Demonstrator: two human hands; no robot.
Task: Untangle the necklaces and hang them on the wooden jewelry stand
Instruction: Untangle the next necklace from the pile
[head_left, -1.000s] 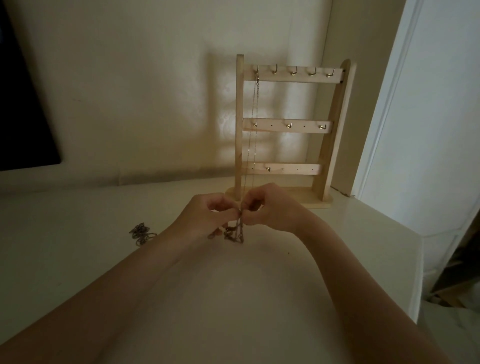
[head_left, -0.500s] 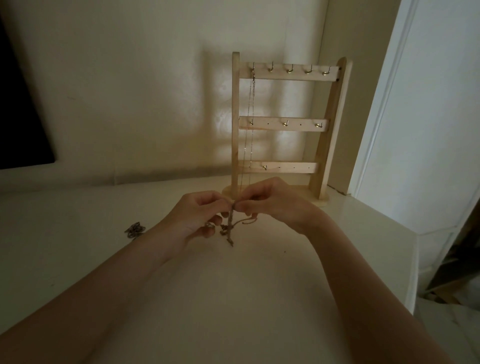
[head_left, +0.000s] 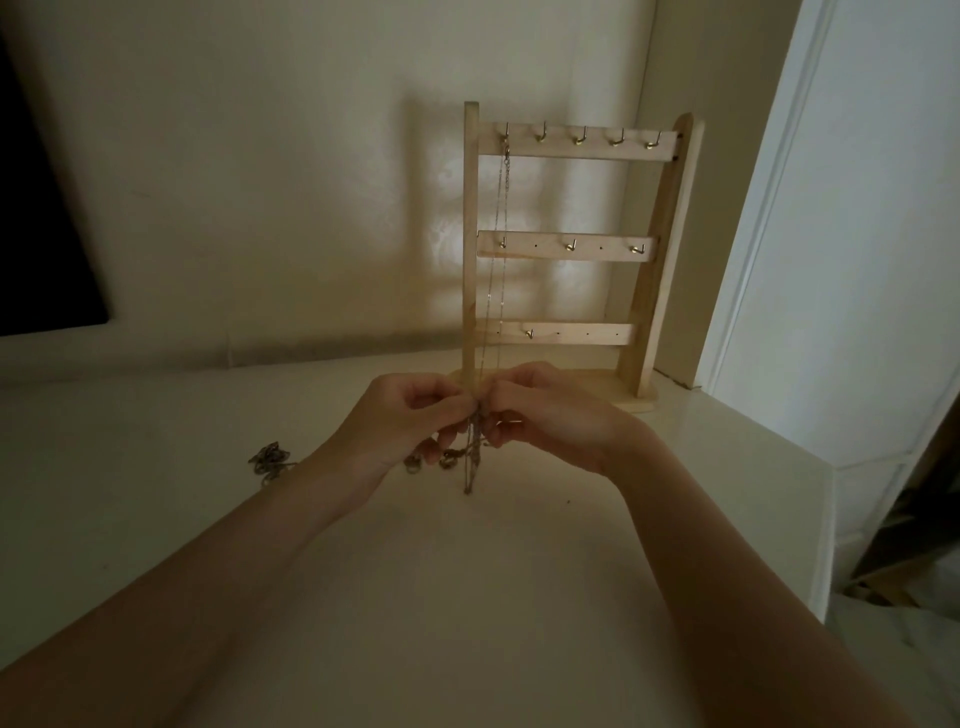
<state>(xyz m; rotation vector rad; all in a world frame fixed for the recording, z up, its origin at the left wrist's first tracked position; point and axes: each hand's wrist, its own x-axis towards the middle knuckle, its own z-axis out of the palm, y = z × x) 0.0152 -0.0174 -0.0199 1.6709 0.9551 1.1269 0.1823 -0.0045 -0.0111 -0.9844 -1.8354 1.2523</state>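
A wooden jewelry stand (head_left: 660, 249) with three hooked rails stands at the back of the white table, against the wall. One thin chain necklace (head_left: 500, 223) hangs from the leftmost top hook. Just in front of the stand's base, my left hand (head_left: 402, 421) and my right hand (head_left: 545, 415) meet fingertip to fingertip and pinch a tangled bunch of chains (head_left: 471, 462), which dangles below them down to the table. Another small heap of chain (head_left: 270, 460) lies on the table left of my left wrist.
The white table (head_left: 467, 597) ends at a right edge near a white door frame (head_left: 769, 208). A dark panel (head_left: 36, 208) hangs on the wall at far left. Wooden clutter sits on the floor at lower right.
Both hands stay together on the tangle. The loop that stuck out under my right hand has drawn in, and the bunch now hangs straighter.
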